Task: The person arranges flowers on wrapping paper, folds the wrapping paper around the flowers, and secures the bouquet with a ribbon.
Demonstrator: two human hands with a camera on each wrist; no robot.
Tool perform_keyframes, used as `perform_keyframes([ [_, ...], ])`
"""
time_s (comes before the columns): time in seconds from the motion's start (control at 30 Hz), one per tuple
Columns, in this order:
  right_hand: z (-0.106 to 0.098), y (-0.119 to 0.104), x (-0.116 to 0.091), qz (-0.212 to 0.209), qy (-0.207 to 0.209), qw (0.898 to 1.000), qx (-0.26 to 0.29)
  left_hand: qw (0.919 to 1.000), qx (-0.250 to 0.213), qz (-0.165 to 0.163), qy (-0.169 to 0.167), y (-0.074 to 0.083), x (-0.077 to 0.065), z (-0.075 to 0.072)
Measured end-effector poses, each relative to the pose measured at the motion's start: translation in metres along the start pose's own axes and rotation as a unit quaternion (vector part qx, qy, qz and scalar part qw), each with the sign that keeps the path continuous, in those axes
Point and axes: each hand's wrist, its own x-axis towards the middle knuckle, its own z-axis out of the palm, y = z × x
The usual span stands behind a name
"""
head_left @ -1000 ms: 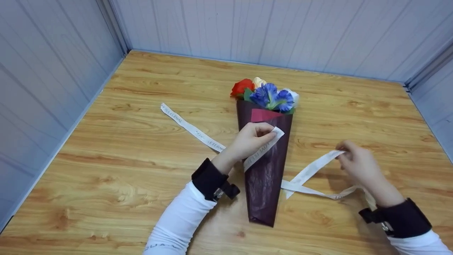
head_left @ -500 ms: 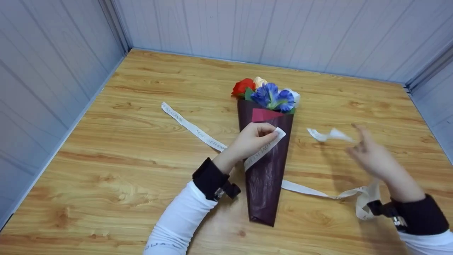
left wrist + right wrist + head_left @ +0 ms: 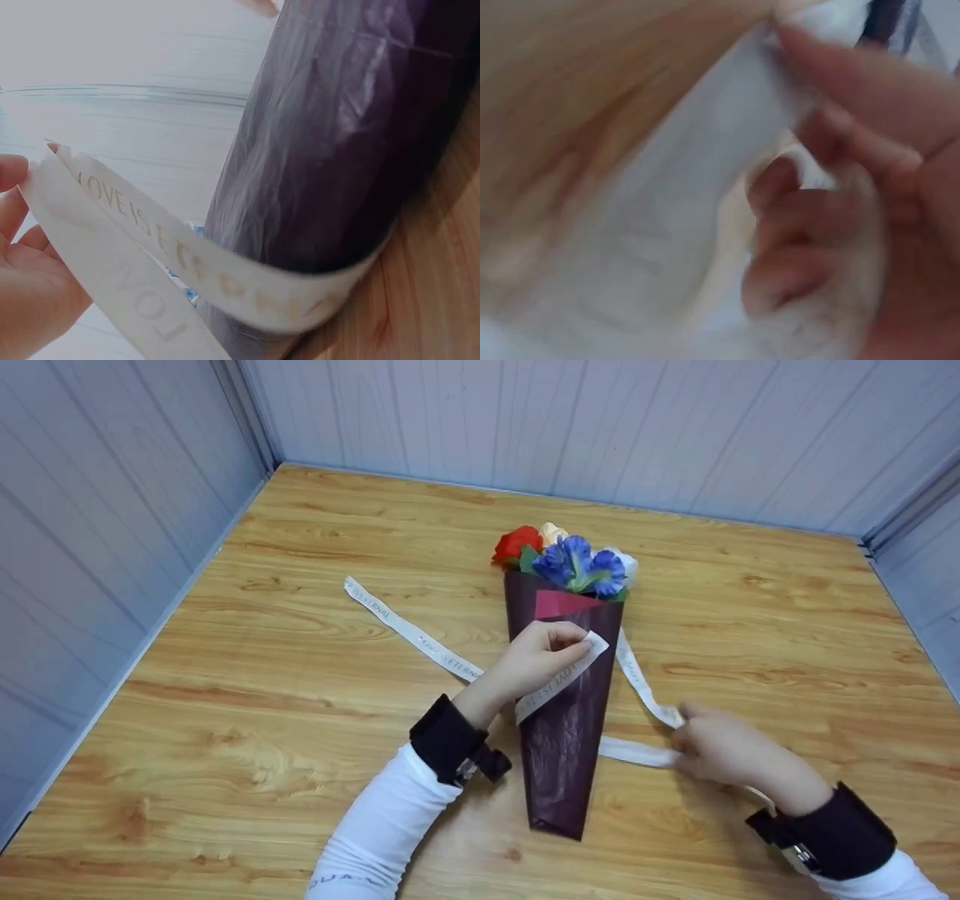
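Note:
A bouquet (image 3: pixel 566 765) wrapped in dark purple paper lies at the middle of the table, its flowers (image 3: pixel 574 562) pointing away. Over the wrap, my left hand (image 3: pixel 534 656) pinches one end of a white printed ribbon (image 3: pixel 553 690) between thumb and fingers. In the left wrist view the ribbon (image 3: pixel 277 296) loops round the wrapped stems (image 3: pixel 337 135). To the right of the bouquet, my blurred right hand (image 3: pixel 727 746) grips the ribbon, whose two stretches run from it back towards the wrap. The right wrist view shows ribbon (image 3: pixel 705 142) at the thumb and curled fingers (image 3: pixel 787 277).
Another stretch of ribbon (image 3: pixel 409 631) lies on the wooden table (image 3: pixel 262 750) left of the bouquet, passing under my left forearm. Pale panels (image 3: pixel 525 427) wall in the table at the back and both sides.
My right hand let go of a ribbon end, swung out right, then came back lower and gripped the ribbon. A loose stretch now runs up beside the bouquet. My left hand stays put.

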Motion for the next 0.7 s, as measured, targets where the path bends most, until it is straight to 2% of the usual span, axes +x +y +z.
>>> perform_keyframes([
  [0.03, -0.002, -0.002, 0.001, -0.02, 0.04, 0.999, 0.003, 1.0, -0.001, 0.0, 0.0, 0.0, 0.0, 0.0],
  [0.1, -0.008, -0.006, 0.004, -0.072, 0.119, 0.99, 0.011, 1.0, -0.002, 0.001, -0.001, 0.001, -0.001, 0.001],
  [0.13, -0.012, -0.009, 0.006, -0.094, 0.138, 0.986, 0.028, 1.0, -0.004, 0.002, -0.002, 0.001, -0.001, 0.001],
  [0.17, -0.018, -0.011, 0.007, -0.113, 0.136, 0.982, 0.066, 1.0, -0.005, 0.003, -0.003, 0.001, -0.001, 0.001],
  [0.23, -0.03, -0.014, 0.012, -0.148, 0.105, 0.972, 0.151, 0.9999, -0.001, 0.007, -0.008, 0.002, -0.001, 0.002],
  [0.33, -0.049, -0.02, 0.018, -0.164, 0.03, 0.948, 0.27, 0.9996, 0.008, 0.016, -0.021, 0.003, -0.002, 0.003],
  [0.37, -0.054, -0.022, 0.021, -0.171, 0.014, 0.94, 0.294, 0.9994, 0.011, 0.017, -0.028, 0.003, -0.002, 0.003],
  [0.47, -0.069, -0.029, 0.033, -0.209, -0.005, 0.928, 0.308, 0.998, 0.006, 0.014, -0.061, 0.002, -0.004, 0.004],
  [0.57, -0.083, -0.038, 0.048, -0.252, 0.005, 0.924, 0.288, 0.9949, -0.001, 0.013, -0.1, 0.002, -0.006, 0.004],
  [0.7, -0.096, -0.048, 0.067, -0.25, 0.015, 0.917, 0.311, 0.9899, -0.001, 0.023, -0.14, 0.0, -0.008, 0.005],
])
